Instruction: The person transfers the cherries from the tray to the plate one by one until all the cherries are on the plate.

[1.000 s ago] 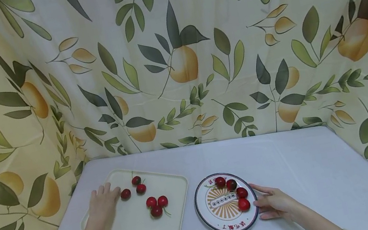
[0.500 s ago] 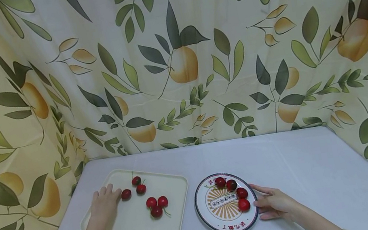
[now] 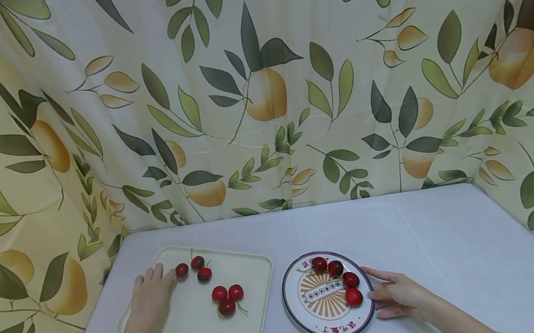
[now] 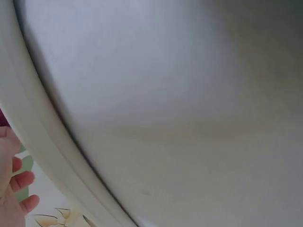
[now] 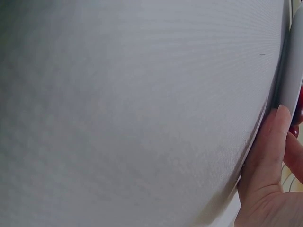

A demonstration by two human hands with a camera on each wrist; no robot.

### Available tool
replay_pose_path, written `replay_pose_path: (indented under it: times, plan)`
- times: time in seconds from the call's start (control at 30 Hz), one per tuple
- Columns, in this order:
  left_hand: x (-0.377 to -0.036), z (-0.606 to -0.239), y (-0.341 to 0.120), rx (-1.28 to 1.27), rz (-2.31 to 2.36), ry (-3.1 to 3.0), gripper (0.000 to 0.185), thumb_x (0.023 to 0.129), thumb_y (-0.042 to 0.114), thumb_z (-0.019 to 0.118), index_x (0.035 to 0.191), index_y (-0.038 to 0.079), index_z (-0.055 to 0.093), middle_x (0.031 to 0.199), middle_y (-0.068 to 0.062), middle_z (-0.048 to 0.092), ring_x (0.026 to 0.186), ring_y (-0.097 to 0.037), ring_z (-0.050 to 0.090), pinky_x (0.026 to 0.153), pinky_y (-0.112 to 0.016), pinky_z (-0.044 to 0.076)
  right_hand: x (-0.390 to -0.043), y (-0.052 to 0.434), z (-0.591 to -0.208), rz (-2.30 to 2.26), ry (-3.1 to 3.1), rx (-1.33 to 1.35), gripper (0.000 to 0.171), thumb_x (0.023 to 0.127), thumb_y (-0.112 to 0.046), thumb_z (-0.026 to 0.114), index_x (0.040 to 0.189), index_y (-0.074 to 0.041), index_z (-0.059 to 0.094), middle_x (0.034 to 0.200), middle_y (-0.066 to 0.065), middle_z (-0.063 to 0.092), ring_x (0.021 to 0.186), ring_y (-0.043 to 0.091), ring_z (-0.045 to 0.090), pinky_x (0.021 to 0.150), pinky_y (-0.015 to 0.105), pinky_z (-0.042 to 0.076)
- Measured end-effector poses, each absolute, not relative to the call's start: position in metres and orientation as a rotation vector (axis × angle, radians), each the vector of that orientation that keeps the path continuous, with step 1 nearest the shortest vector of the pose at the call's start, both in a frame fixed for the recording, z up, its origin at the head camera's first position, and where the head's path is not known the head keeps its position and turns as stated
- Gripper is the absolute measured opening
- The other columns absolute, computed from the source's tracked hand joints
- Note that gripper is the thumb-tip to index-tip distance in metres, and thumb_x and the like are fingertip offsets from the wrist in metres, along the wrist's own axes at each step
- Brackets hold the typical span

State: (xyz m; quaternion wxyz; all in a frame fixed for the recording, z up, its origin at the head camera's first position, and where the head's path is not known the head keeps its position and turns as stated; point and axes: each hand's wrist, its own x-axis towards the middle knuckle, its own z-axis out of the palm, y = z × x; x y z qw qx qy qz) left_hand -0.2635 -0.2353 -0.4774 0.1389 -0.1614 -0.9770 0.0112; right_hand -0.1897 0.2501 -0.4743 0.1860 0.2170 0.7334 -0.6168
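a cherry (image 3: 181,270) lies on the tray (image 3: 252,324) right at the fingertips of the left hand (image 3: 151,296); from the head view it looks to be touching the index tip, though that is too small to be sure. two more cherries (image 3: 201,268) sit just beyond it, away from the fingers, and a cluster of three (image 3: 228,299) lies further off toward the plate. the left fingers are nearly straight and spread flat on the tray, gripping nothing. in the left wrist view only the fingers (image 4: 19,182) at the edge and the tray rim (image 4: 33,132) show.

the right hand (image 3: 395,294) rests on the desk (image 3: 448,253) against the right edge of the plate (image 3: 328,331). its fingers are loosely extended, the tips touching the rim, holding nothing. four cherries (image 3: 353,296) lie on the plate, the nearest one just beside the fingertips. the right wrist view shows a finger (image 5: 265,151) pressed along the plate's edge (image 5: 289,71), with the desk cloth filling the rest.
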Motion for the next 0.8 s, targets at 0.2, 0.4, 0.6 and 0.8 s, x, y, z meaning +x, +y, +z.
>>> replay_pose_path:
  times: [0.2,0.4,0.6,0.8]
  plan:
    - [-0.271,-0.468,-0.225,-0.538,0.143,-2.692,0.022,0.082,0.002,0.055,0.102,0.011,0.056,0.093,-0.013,0.042,0.085,-0.032,0.044,0.073,-0.046,0.037,-0.189,0.251,-0.475,-1.739,2.063,0.616,0.067,0.079,-0.003,0.067,0.139,-0.014,0.038,0.095,0.016,0.054,0.059,0.02,0.061,0.06,0.034,0.053]
    - [-0.275,-0.451,-0.194,-0.572,0.205,-2.692,0.03,0.079,-0.003,0.056,0.103,0.014,0.056,0.1,-0.013,0.045,0.093,-0.032,0.046,0.083,-0.048,0.038,-0.19,0.251,-0.476,-1.742,2.061,0.618,0.067,0.079,-0.003,0.067,0.139,-0.014,0.038,0.097,0.017,0.054,0.059,0.02,0.061,0.06,0.035,0.053]
    - [-0.271,-0.439,-0.155,-0.658,0.197,-2.678,0.034,0.077,0.0,0.065,0.105,0.017,0.057,0.107,-0.013,0.049,0.097,-0.03,0.047,0.088,-0.048,0.038,-0.191,0.251,-0.476,-1.739,2.065,0.617,0.068,0.079,-0.003,0.067,0.139,-0.013,0.038,0.093,0.016,0.053,0.059,0.02,0.061,0.06,0.034,0.053]
    - [-0.264,-0.43,-0.114,-0.776,0.247,-2.63,0.04,0.075,0.001,0.07,0.109,0.018,0.056,0.109,-0.011,0.051,0.099,-0.028,0.049,0.091,-0.046,0.039,-0.19,0.251,-0.474,-1.739,2.065,0.621,0.068,0.078,-0.001,0.067,0.139,-0.014,0.039,0.09,0.014,0.049,0.059,0.02,0.06,0.059,0.034,0.053]
